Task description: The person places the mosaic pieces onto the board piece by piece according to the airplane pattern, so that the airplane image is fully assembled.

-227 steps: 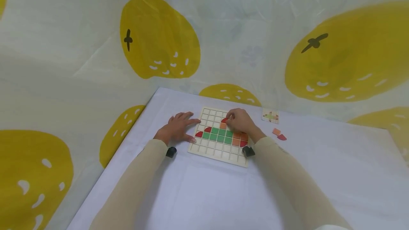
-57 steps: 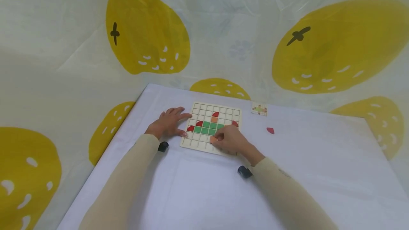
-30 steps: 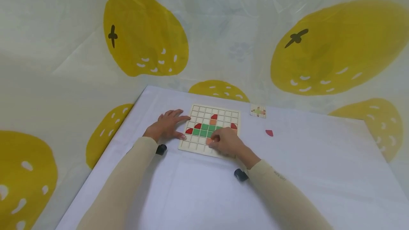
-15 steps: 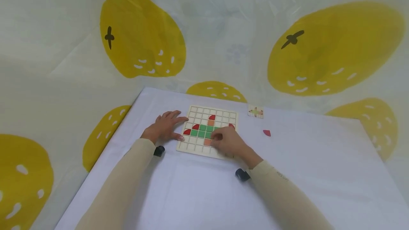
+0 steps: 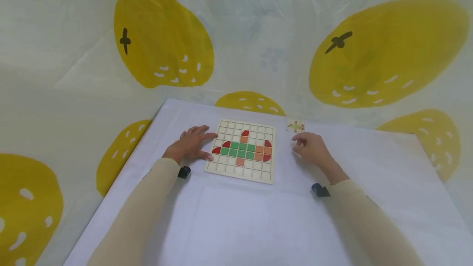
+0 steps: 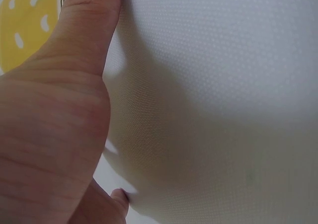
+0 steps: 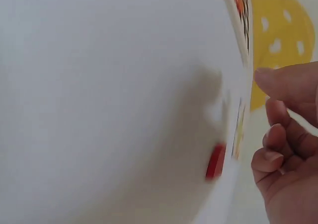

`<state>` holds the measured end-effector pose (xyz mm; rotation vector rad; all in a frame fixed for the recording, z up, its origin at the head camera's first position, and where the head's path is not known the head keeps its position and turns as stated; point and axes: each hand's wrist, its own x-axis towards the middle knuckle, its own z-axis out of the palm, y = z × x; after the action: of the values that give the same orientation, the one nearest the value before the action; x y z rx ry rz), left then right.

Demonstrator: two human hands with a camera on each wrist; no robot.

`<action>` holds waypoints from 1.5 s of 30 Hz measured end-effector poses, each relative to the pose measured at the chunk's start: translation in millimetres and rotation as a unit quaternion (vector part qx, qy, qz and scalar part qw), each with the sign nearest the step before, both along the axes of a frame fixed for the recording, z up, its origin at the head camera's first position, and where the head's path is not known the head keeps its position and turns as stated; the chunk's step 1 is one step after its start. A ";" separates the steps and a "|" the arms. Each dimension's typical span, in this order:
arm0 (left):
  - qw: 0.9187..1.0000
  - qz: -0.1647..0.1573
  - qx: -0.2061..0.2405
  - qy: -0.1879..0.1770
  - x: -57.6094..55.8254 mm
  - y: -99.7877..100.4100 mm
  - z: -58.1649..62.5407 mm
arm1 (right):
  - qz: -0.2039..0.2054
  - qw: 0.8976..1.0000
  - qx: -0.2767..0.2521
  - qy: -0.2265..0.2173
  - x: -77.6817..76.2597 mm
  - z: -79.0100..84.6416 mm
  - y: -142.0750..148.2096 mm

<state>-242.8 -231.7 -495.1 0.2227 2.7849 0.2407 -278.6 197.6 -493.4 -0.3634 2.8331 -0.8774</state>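
Note:
A pale grid board (image 5: pixel 228 169) lies on the white table. Green squares (image 5: pixel 241 153), orange squares (image 5: pixel 240 162) and red quarter-round pieces (image 5: pixel 267 158) sit in its cells. At the board's left edge, my left hand (image 5: pixel 189 145) rests with its fingers and thumb spread, touching the edge. My right hand (image 5: pixel 313 150) is over the table to the right of the board, fingers loosely bent and nothing held. In the right wrist view, a loose red quarter-round piece (image 7: pixel 215 162) lies on the table near that hand's fingers; in the head view the hand covers it.
A small pattern card (image 5: pixel 295 125) with a coloured design lies at the table's back edge, just beyond my right hand. Behind the table (image 5: pixel 229 225) hangs a pale curtain (image 5: pixel 251 52) with big yellow fruit prints.
An orange square went into the board's lower rows, and the right hand released it. It has since moved right, off the board, towards the loose red piece. The left hand stays at the board's edge.

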 end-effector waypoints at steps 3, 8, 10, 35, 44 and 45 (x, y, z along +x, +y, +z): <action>1.000 0.005 -0.001 -0.001 -1.2 -3.3 -1.2 | -0.027 1.000 0.003 -0.014 -7.0 -3.1 24.0; 1.000 0.012 0.002 -0.006 -0.3 -8.5 -1.2 | -0.044 0.995 0.006 -0.091 -13.5 -11.1 48.6; 1.000 0.011 0.005 -0.007 -0.1 -8.9 -0.9 | -0.047 0.992 0.007 -0.113 -14.9 -13.5 53.8; 1.000 0.003 0.012 -0.001 -1.2 -4.3 -3.8 | -0.068 0.993 0.000 -0.092 9.3 -10.7 42.5; 1.000 -0.002 0.004 -0.002 -2.4 -1.9 -3.3 | -0.055 0.995 -0.008 -0.083 20.7 -9.2 19.1; 1.000 -0.002 0.004 -0.002 -2.7 -1.4 -3.2 | -0.054 0.995 -0.010 -0.086 21.9 -9.1 17.0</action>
<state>-245.5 -233.1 -498.3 0.2301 2.7790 0.2508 -256.8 214.6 -502.5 -0.1295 2.7079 -0.9106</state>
